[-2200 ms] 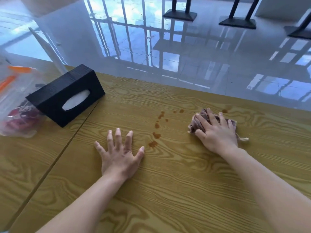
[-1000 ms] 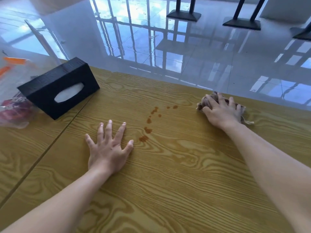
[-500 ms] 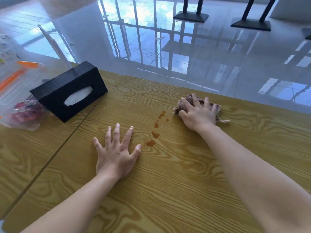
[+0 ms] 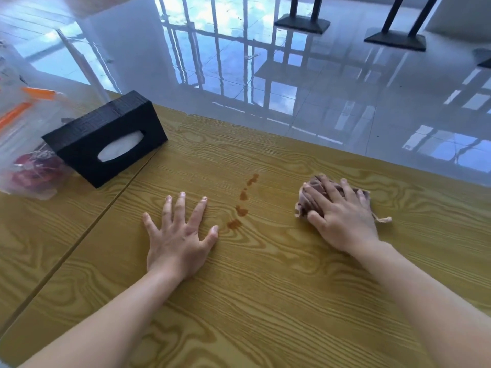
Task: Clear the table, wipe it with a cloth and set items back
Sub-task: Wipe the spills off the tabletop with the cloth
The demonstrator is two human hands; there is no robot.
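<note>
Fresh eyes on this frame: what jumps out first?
A trail of brown spots runs across the middle of the wooden table, unwiped. Just right of it the right hand presses a crumpled brownish cloth down, while the left hand lies flat, fingers spread, left of the spots. A black tissue box stands at far left beside a clear plastic bag.

A glossy tiled floor (image 4: 332,102) is seen beyond the far edge of the surface (image 4: 265,288). A grid of window bars (image 4: 212,49) with blue sky and cloud is mirrored in the tiles. Two flat black bases (image 4: 303,22) (image 4: 396,41), each carrying a pair of dark uprights, are set on the floor at the top of the view, well apart from the surface. A pale slanted bar (image 4: 82,65) is seen at the upper left.
</note>
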